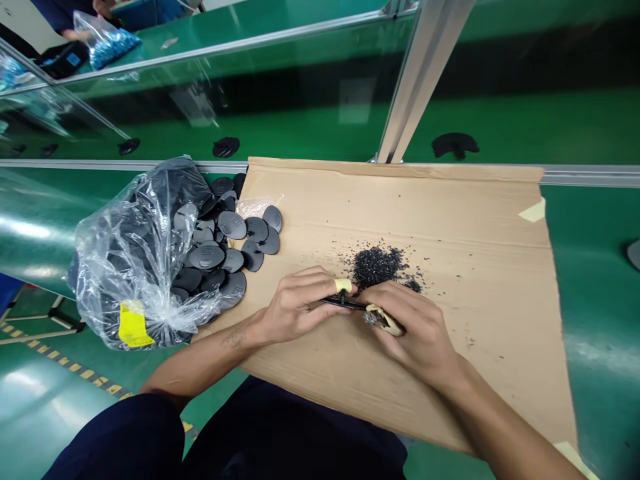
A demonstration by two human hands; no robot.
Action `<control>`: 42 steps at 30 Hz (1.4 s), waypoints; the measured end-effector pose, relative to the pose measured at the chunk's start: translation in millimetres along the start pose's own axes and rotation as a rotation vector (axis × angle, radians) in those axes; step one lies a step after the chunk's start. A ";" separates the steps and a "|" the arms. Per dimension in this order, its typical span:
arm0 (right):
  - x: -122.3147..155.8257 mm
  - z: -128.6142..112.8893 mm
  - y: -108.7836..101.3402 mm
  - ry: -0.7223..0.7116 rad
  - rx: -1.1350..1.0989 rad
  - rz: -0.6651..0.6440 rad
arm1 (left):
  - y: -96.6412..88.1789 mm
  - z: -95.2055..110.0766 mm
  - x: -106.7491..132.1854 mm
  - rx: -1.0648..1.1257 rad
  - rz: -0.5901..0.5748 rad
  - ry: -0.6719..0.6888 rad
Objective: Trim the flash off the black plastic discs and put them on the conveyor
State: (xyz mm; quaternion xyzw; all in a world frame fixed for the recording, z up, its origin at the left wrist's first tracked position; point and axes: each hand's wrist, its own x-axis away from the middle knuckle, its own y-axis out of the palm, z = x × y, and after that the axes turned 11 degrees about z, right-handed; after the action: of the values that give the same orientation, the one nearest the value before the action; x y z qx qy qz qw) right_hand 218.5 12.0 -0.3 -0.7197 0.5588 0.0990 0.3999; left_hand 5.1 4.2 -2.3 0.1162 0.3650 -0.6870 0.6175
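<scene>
My left hand [295, 307] pinches a thin black plastic disc [345, 305], seen edge-on, with a yellowish finger cot on the fingertip. My right hand [407, 323] holds a small tool with a taped, yellowish handle [383, 320] against the disc's edge. Both hands rest over a brown cardboard sheet [450, 220]. Just beyond them lies a small heap of black shavings [377, 265]. To the left, a clear plastic bag [135, 260] spills several black discs [235, 233] onto the cardboard.
The cardboard lies on a green bench with a metal rail [590, 176] along its far edge and an aluminium post [425, 80]. Single black parts lie on the conveyor [454, 144] beyond. A person with a bag of blue parts [105, 41] is at the far left.
</scene>
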 end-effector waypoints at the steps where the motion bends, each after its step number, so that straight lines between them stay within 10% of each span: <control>1: 0.1 -0.3 -0.2 0.003 0.001 -0.001 | -0.1 0.2 -0.1 -0.003 -0.004 0.006; 29: -3.8 2.0 -6.3 0.067 -0.090 0.058 | -2.1 0.8 0.9 0.036 0.026 -0.098; 42: 1.2 12.2 -8.7 -0.111 0.461 -0.019 | -1.5 3.9 -0.4 0.048 0.012 -0.054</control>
State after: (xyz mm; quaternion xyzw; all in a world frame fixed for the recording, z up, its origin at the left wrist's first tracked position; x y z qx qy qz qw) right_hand 230.3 20.0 -5.0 -0.6080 0.5370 0.0042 0.5847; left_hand 5.0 2.0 1.3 0.1149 0.3309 -0.6947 0.6283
